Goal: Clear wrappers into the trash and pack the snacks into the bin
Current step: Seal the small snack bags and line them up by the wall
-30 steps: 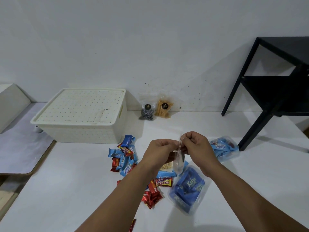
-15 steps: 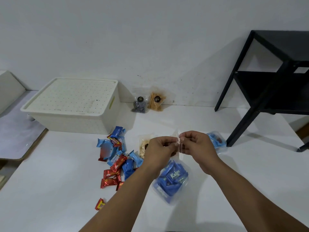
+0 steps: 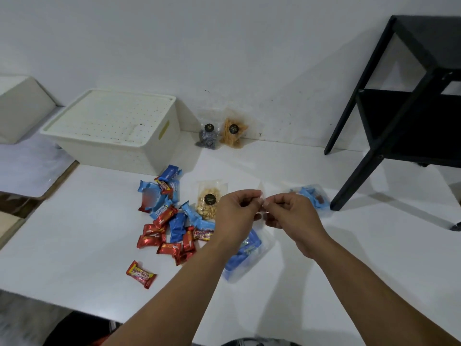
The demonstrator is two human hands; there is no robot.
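Both hands up close together: left hand [image 3: 235, 212] and right hand [image 3: 290, 214] pinch bag [image 3: 249, 255] top, probably sealing it so snacks don't spill. Bin [image 3: 112, 128] lidded, loose candy [image 3: 167, 228] waiting on desk [image 3: 74, 233].

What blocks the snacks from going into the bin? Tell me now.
The cream perforated lid sits closed on the cream plastic bin, covering its opening. Both hands, left hand and right hand, are busy pinching the clear plastic bag of blue snacks.
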